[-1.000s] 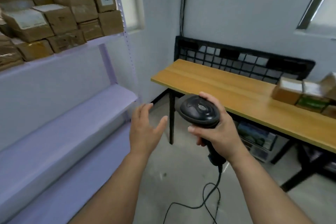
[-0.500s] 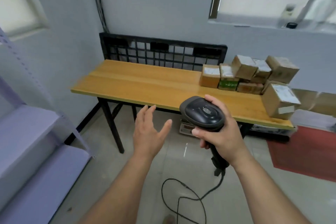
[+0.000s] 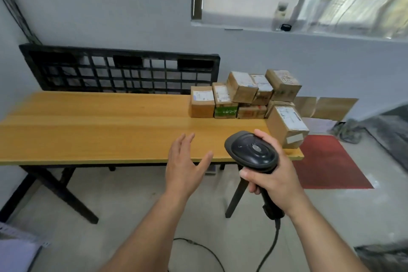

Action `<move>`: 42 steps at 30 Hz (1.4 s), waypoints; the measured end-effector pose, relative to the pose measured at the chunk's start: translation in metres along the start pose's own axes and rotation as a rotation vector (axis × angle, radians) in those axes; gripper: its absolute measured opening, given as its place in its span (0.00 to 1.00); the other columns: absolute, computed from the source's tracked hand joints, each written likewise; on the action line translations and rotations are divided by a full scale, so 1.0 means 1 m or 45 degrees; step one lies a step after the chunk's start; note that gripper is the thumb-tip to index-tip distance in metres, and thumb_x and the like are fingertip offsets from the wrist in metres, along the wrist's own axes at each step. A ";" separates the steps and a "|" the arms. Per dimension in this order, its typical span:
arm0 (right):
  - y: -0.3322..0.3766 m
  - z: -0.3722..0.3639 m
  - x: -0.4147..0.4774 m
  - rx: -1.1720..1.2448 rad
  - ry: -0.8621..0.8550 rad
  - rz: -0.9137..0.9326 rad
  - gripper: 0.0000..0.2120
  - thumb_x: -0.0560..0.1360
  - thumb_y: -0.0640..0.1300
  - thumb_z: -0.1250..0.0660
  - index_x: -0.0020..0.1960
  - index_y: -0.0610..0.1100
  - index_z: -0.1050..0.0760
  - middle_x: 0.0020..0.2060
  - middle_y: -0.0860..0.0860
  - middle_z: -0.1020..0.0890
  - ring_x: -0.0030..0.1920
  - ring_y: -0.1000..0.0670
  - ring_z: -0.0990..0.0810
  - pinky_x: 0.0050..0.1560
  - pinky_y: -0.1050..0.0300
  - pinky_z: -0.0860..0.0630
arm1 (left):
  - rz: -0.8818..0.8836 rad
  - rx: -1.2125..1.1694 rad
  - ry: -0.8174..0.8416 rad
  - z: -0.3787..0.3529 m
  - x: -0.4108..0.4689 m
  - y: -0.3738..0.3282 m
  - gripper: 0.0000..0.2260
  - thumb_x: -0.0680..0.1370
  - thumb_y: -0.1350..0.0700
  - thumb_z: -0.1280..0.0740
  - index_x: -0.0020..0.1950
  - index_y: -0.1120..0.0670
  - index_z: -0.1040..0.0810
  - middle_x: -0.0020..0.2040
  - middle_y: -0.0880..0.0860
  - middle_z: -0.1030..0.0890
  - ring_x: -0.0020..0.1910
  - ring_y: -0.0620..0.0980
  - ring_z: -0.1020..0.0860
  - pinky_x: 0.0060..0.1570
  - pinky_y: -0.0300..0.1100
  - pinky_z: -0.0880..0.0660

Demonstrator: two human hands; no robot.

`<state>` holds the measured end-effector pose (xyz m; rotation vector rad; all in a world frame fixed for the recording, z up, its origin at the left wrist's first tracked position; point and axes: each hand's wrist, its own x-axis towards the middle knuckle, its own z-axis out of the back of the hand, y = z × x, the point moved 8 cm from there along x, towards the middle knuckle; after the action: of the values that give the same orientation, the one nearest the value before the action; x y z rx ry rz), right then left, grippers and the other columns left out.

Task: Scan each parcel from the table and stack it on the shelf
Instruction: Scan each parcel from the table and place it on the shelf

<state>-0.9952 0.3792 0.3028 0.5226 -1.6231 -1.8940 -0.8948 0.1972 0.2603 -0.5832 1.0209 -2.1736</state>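
Note:
Several brown cardboard parcels [image 3: 242,95] are piled at the right end of the wooden table [image 3: 88,126]. One larger parcel [image 3: 287,126] sits tilted at the table's right front corner. My right hand [image 3: 271,174] grips a black corded barcode scanner [image 3: 251,150] by its handle, just in front of the table edge and left of that tilted parcel. My left hand [image 3: 185,163] hovers empty over the table's front edge, fingers straight and spread. Only a corner of the lilac shelf [image 3: 15,247] shows at the bottom left.
A black plastic pallet [image 3: 119,70] leans against the wall behind the table. A red mat [image 3: 326,161] lies on the floor to the right, with flattened cardboard [image 3: 326,108] beyond it. The scanner's cable [image 3: 198,247] trails across the floor between my arms.
My view has swung right, away from the shelf, toward the table. The parcels now sit closer and nearer the centre. Both hands keep the same pose, now at the table's front edge.

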 end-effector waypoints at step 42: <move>-0.200 0.269 0.206 0.079 0.136 -0.446 0.43 0.60 0.41 0.24 0.71 0.59 0.35 0.48 0.50 0.16 0.25 0.42 0.22 0.26 0.54 0.25 | 0.656 -0.643 0.541 -0.382 0.146 -0.092 0.29 0.79 0.42 0.38 0.77 0.37 0.48 0.70 0.49 0.27 0.62 0.51 0.24 0.65 0.55 0.29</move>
<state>-1.3565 0.4644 0.1710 0.9715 -1.6046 -2.0247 -1.2686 0.3283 0.1224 -0.0391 1.7512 -1.6061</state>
